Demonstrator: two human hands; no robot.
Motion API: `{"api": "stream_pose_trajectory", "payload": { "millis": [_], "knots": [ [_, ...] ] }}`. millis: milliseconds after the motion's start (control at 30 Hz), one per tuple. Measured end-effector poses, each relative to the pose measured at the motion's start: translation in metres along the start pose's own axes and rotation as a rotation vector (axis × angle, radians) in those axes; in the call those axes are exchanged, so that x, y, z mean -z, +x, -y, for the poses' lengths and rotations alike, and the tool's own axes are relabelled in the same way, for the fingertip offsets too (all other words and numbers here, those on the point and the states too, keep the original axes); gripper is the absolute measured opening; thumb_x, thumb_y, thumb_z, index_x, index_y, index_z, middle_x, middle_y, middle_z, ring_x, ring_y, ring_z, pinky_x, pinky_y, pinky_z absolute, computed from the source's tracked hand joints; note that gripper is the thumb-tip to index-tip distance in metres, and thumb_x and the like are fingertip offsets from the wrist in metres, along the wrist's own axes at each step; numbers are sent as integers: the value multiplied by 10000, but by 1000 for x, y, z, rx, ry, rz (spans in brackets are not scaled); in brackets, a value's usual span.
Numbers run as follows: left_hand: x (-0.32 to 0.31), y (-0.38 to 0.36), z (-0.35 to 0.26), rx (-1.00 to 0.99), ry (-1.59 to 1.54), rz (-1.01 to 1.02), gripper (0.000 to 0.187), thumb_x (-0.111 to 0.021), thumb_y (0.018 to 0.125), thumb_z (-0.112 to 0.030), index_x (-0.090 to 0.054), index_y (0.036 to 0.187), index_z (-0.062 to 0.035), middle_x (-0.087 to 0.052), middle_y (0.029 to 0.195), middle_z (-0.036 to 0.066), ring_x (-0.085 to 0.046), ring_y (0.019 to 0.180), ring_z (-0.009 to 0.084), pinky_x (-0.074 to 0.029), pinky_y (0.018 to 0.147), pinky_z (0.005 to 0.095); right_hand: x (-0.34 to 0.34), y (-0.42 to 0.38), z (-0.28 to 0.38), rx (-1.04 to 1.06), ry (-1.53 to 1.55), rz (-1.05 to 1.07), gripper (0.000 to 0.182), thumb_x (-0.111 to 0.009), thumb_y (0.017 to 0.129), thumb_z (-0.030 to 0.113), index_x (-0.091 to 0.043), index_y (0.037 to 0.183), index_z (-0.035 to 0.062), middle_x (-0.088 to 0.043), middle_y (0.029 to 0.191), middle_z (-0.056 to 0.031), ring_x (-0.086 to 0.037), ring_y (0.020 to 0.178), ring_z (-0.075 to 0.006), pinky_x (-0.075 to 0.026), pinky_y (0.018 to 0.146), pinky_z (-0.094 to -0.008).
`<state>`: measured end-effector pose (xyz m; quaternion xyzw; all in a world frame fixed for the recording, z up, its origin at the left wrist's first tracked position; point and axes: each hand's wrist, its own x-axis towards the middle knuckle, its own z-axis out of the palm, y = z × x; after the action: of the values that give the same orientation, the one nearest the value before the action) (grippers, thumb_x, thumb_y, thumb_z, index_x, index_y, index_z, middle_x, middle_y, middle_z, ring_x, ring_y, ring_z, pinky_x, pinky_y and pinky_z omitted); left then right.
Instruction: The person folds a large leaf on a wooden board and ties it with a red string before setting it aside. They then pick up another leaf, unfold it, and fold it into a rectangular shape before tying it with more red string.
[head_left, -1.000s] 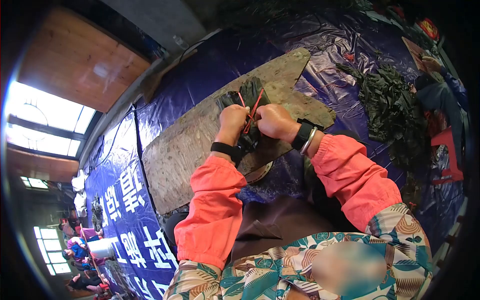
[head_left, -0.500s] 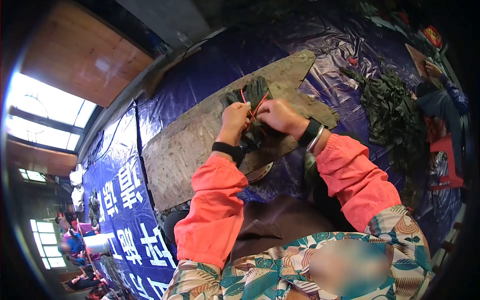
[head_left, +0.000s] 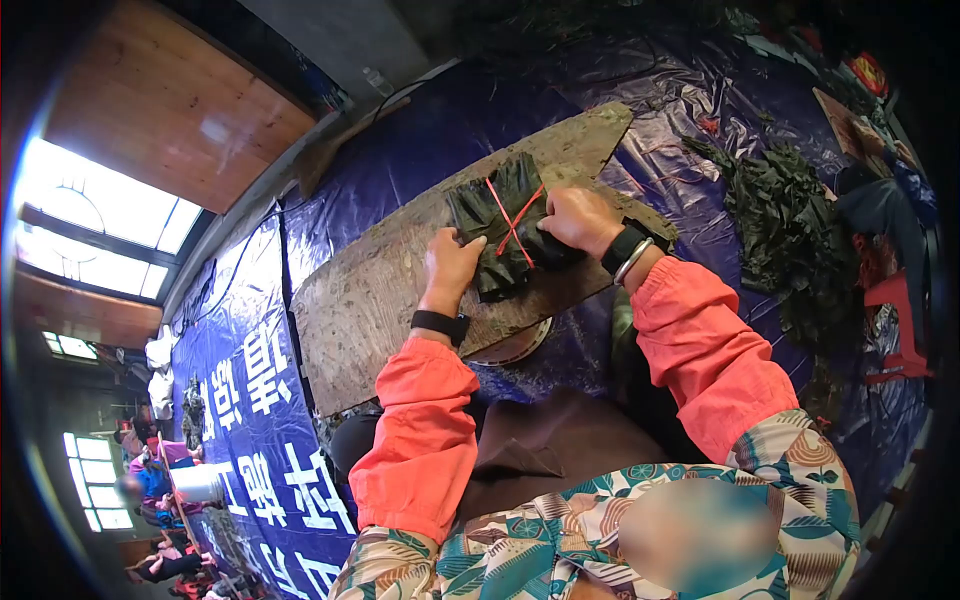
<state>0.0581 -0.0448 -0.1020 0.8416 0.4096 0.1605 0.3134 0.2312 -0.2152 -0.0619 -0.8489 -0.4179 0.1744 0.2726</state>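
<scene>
A flat, dark green, leaf-like bundle (head_left: 508, 198) lies on a worn wooden board (head_left: 370, 300) in front of me. Two red strings (head_left: 519, 217) cross in an X on its upper face. My left hand (head_left: 450, 268) grips the bundle's left edge, thumb on top and the other fingers partly hidden. On the opposite side my right hand (head_left: 582, 218) pinches the right edge between thumb and curled fingers. Neither hand touches the strings. Part of the bundle's right side is covered by my right hand.
A crumpled heap of dark green leafy material (head_left: 785, 225) lies to the right on blue plastic sheeting (head_left: 390, 185). Beyond it is a red plastic stool (head_left: 905, 325). A round rim (head_left: 515, 345) shows under the board's near edge. Several people are far off at lower left.
Both hands have let go of the red strings and drawn apart to the bundle's left and right edges. The crossed strings and the bundle's top are now uncovered.
</scene>
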Motion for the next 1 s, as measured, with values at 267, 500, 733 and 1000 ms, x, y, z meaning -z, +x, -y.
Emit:
{"api": "stream_pose_trajectory", "payload": {
  "millis": [267, 500, 733, 1000],
  "knots": [
    [14, 10, 1, 255, -56, 240, 473, -763, 718, -397, -649, 916, 16, -677, 862, 168, -648, 795, 293, -503, 734, 395, 13, 19, -25, -2, 25, 158, 347, -713, 766, 343, -672, 694, 6, -662, 675, -153, -668, 661, -310, -513, 649, -412],
    [16, -55, -59, -442, 143, -214, 410, -775, 746, -238, -596, 1043, -18, -590, 999, 139, -569, 945, 280, -457, 840, 389, 26, 4, -13, -38, 110, 333, 429, -718, 748, 424, -675, 684, 2, -622, 570, -117, -628, 505, -244, -495, 548, -390],
    [-2, -85, -65, -671, 215, 33, 210, -704, 726, -83, -659, 930, -113, -548, 1036, 96, -525, 1014, 314, -434, 862, 414, 13, -8, -3, 100, -69, 229, 406, -788, 682, 368, -665, 739, -15, -645, 668, -176, -650, 619, -292, -483, 554, -389],
    [13, -85, -46, -717, 227, 84, 219, -675, 738, -26, -684, 942, -105, -575, 1103, 108, -534, 1057, 319, -436, 911, 412, 14, -5, -4, 95, -180, 200, 363, -782, 677, 272, -699, 884, -15, -686, 896, -205, -669, 857, -350, -520, 733, -415]
  ]
}}
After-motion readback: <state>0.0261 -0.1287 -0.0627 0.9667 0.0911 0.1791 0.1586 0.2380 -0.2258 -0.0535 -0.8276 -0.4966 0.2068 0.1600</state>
